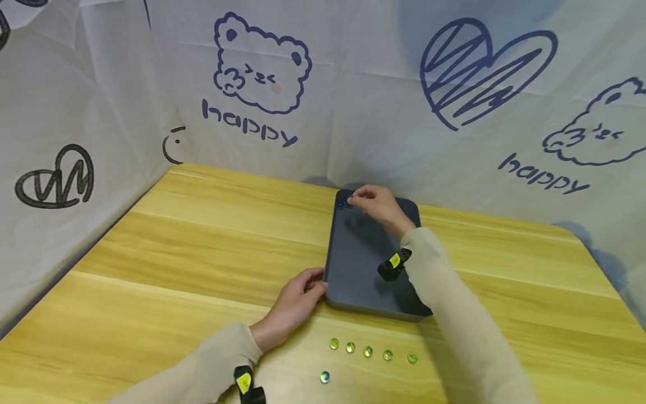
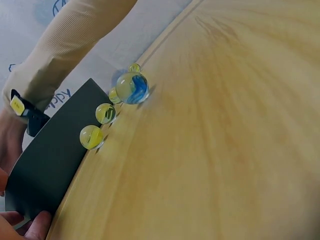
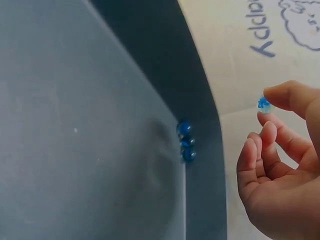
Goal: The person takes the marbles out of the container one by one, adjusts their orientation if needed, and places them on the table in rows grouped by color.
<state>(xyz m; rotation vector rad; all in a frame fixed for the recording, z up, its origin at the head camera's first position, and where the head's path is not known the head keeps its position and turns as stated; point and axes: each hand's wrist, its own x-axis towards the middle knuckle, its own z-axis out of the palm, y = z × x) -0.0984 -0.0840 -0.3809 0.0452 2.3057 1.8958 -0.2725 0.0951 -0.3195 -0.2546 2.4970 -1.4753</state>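
My right hand [image 1: 381, 209] is over the far left corner of a dark grey tray [image 1: 350, 269]. Between its thumb and index fingertip it pinches a clear marble with blue inside [image 3: 263, 104]. Below, blue marbles [image 3: 188, 142] sit in a short row against the tray's inner wall. At the tray's near left corner, my left hand [image 1: 290, 308] touches the outer side with relaxed fingers and thumb. A row of several yellow marbles [image 1: 367, 352] lies on the table in front of the tray. Closer to me is a single blue-swirled marble [image 1: 324, 377].
The wooden table [image 1: 202, 247] carries the tray near its back edge. White cloth [image 1: 363, 95] with drawn bears and hearts hangs behind and at the left. Each wrist wears a small black camera [image 1: 395, 265].
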